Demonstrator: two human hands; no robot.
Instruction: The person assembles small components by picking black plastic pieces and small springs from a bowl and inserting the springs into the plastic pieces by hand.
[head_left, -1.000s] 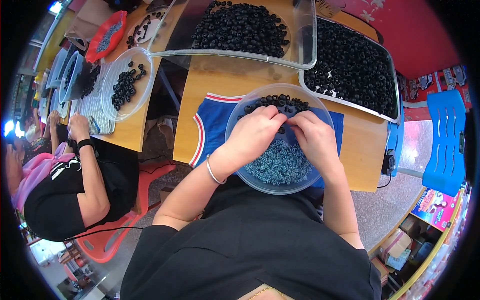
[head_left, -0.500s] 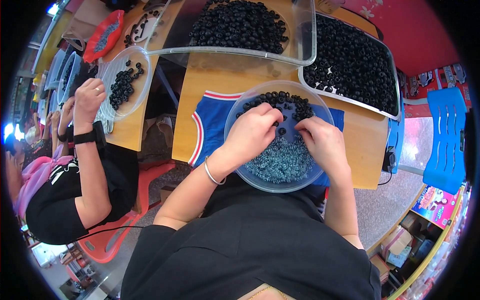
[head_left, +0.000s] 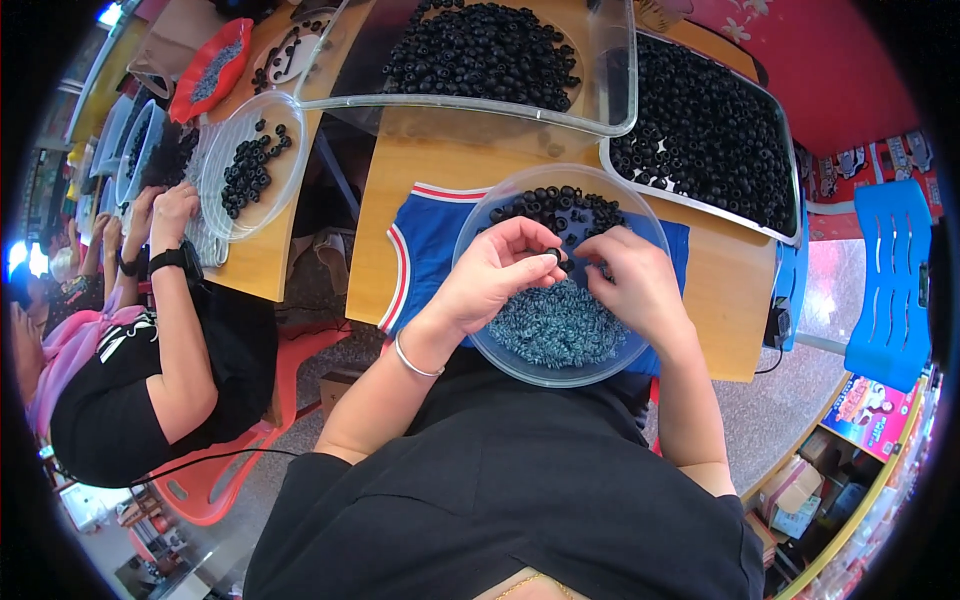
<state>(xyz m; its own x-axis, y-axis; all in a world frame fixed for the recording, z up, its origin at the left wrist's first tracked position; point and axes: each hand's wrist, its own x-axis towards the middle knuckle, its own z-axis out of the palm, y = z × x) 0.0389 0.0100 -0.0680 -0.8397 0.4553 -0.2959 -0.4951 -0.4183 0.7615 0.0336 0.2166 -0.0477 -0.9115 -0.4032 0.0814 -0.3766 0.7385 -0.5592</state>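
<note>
A round clear plastic bowl [head_left: 562,380] stands before me on blue cloth with red-and-white trim [head_left: 425,225]. Black ring-like parts [head_left: 568,205] gather along the bowl's far side. Small silvery-blue pieces [head_left: 555,328], too fine to name surely, heap in its near half. Above the bowl's left side, my left hand [head_left: 505,268] pinches a small black ring-like part [head_left: 557,260] between thumb and fingers. My right hand [head_left: 638,285] hangs over the bowl's right side, fingers curled together and pointing inward; anything between its fingertips is hidden.
Beyond the bowl are a large clear bin [head_left: 480,103] and a tray [head_left: 700,195], both holding many black parts. At left, a person [head_left: 170,340] works at another table beside a clear bowl of black parts [head_left: 250,178]. A blue plastic chair [head_left: 885,285] stands at right.
My left hand has turned and lifted slightly, bringing a black part into view at its fingertips. My right hand's fingers have curled inward. At left, the co-worker's hands have lowered.
</note>
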